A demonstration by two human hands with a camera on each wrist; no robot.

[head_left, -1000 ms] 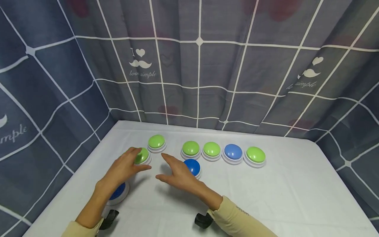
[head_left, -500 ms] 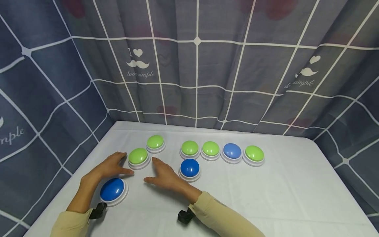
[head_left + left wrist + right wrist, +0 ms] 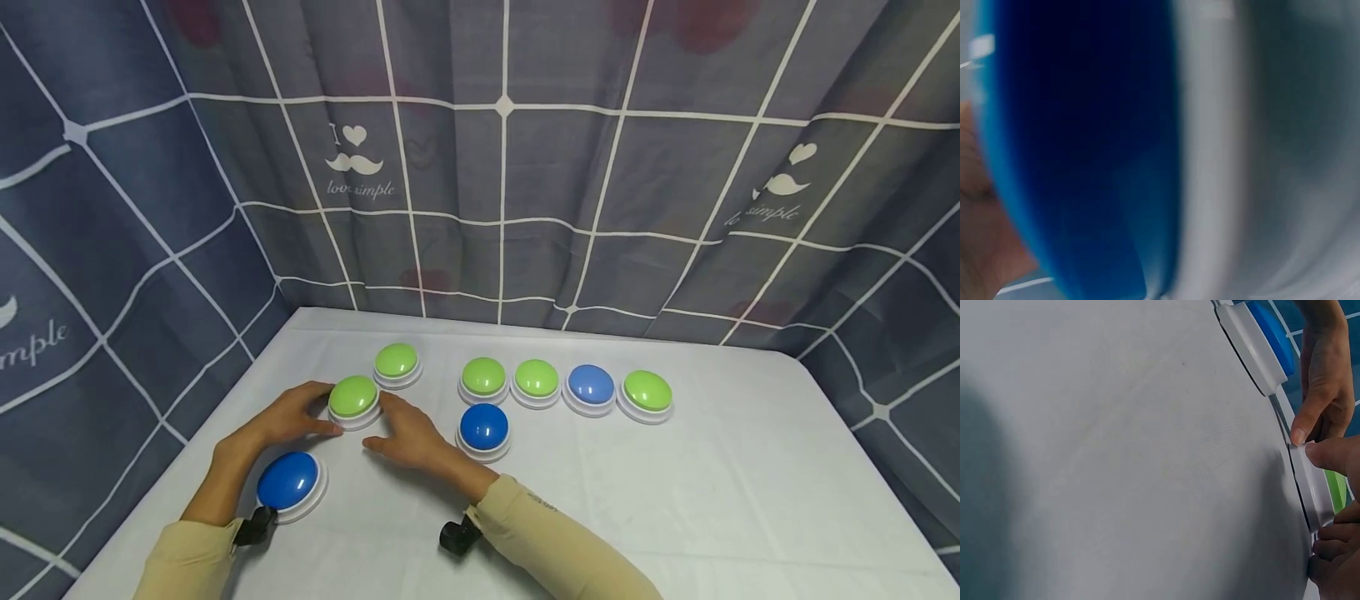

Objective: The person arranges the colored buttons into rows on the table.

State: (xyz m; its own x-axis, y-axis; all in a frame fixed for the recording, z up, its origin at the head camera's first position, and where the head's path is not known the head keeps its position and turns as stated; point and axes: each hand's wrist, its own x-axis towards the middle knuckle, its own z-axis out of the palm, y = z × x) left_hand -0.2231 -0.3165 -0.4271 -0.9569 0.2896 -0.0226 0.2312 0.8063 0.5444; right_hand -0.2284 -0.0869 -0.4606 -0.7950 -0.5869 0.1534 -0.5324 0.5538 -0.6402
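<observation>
A green push button point(image 3: 353, 397) with a round white base lies at the left of the table, between both hands. My left hand point(image 3: 283, 416) holds its left side, fingers at the back and thumb on the front of the base. From the right, my right hand point(image 3: 411, 432) touches the base with its fingers; in the head view its thumb stands apart from the button. The right wrist view shows the left thumb point(image 3: 1310, 419) against the white base and the right fingers point(image 3: 1335, 540) at the other end. A blue push button point(image 3: 288, 482) sits below the left wrist and fills the left wrist view.
Another green button point(image 3: 396, 362) lies just behind. To the right are a blue button point(image 3: 483, 427) and a row of green and blue ones, ending in a green button point(image 3: 647, 392). A grey checked curtain point(image 3: 450, 167) surrounds the white table point(image 3: 712, 500).
Both hands first drew back and lower, baring the near blue button and the green one. Since then they have come in against the green button from either side.
</observation>
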